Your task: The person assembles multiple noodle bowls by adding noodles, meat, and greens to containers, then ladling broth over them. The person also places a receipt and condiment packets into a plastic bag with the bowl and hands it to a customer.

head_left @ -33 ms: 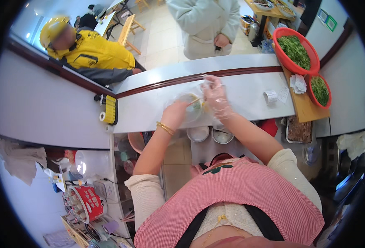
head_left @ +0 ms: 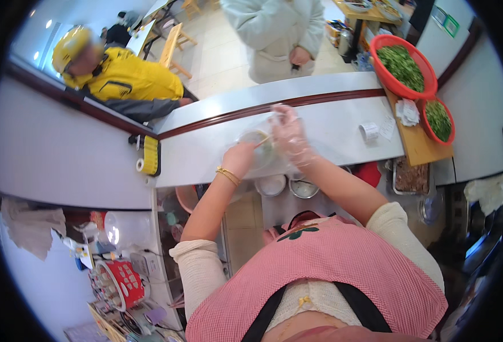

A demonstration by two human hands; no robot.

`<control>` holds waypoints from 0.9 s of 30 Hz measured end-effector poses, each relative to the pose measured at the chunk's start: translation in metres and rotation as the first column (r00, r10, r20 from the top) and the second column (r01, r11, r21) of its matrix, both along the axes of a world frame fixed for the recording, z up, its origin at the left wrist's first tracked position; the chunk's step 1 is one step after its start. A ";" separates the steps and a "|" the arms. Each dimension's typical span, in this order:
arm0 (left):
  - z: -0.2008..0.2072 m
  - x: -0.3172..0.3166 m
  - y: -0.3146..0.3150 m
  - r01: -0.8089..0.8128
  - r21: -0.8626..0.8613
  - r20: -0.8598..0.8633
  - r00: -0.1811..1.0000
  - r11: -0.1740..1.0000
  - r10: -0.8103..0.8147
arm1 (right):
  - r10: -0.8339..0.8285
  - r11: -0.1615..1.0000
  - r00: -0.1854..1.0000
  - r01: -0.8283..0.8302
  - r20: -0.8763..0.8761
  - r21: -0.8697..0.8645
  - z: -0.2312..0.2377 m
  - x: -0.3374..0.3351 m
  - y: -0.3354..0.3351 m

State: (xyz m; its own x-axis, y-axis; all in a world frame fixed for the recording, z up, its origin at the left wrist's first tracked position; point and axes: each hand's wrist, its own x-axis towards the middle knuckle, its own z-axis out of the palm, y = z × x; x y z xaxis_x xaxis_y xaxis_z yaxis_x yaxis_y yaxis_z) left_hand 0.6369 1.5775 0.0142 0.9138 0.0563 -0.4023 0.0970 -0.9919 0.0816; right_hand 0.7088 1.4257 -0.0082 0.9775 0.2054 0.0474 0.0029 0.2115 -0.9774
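On the white counter (head_left: 206,149) in front of me sits a round, see-through bowl or bag (head_left: 254,137), with something green blurred inside. My left hand (head_left: 239,159), bare and with gold bracelets at the wrist, is closed round a thin wooden stick like a chopstick (head_left: 263,141), which points over the bowl. My right hand (head_left: 290,134) wears a clear plastic glove. Its fingers are raised at the bowl's right side, bent together on thin clear plastic film; motion blur hides the exact grip. Whether the film is a separate bag I cannot tell.
Two red baskets of chopped greens (head_left: 401,65) (head_left: 438,121) stand at the right. Paper slips (head_left: 369,131) lie on the counter. Metal bowls (head_left: 304,187) and a tray of brown food (head_left: 410,175) are below its edge. Two people stand beyond, one in a yellow helmet (head_left: 72,45).
The view has shifted slightly. My right hand has moved a little left, nearer the stick, and the stick now tilts more steeply over the bowl. My left hand keeps its grip.
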 end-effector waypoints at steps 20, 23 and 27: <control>-0.124 0.092 -0.292 0.120 -0.863 0.350 0.843 0.491 0.408 | -0.457 0.547 0.875 0.418 0.160 -0.725 -0.080 -0.066 -0.307; -0.130 0.128 -0.349 0.438 -0.666 0.668 0.710 0.603 0.222 | -0.501 0.538 0.846 0.471 0.184 -0.699 -0.088 -0.087 -0.358; -0.135 0.194 -0.409 0.317 -0.356 0.505 0.857 0.879 -0.105 | -0.598 0.602 0.801 0.449 -0.001 -0.660 -0.097 -0.101 -0.404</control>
State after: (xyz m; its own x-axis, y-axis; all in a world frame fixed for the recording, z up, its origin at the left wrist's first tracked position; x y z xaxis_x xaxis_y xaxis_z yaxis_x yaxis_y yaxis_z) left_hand 0.8304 1.1685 -0.1213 0.9643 -0.2336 0.1246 -0.2648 -0.8442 0.4661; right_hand 0.6073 1.0220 -0.1055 0.8943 -0.4359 -0.1007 -0.2889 -0.3907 -0.8740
